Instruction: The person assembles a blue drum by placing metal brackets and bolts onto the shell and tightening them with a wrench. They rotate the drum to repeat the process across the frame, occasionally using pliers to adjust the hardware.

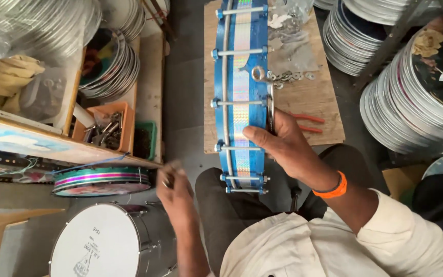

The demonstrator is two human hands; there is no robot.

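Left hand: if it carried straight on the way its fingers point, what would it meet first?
Probably the edge of the wooden shelf board just above the left hand, below the orange bin; depth is unclear.

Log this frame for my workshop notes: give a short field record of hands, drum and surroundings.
Setting: drum workshop, stacked metal hoops
Right hand: grips blue drum, standing on edge on wooden board
Left hand: blurred, off the drum, holds a small item
Drum detail: silver tension rods, holographic band
Nearby: white drum, orange parts tray, red-handled pliers
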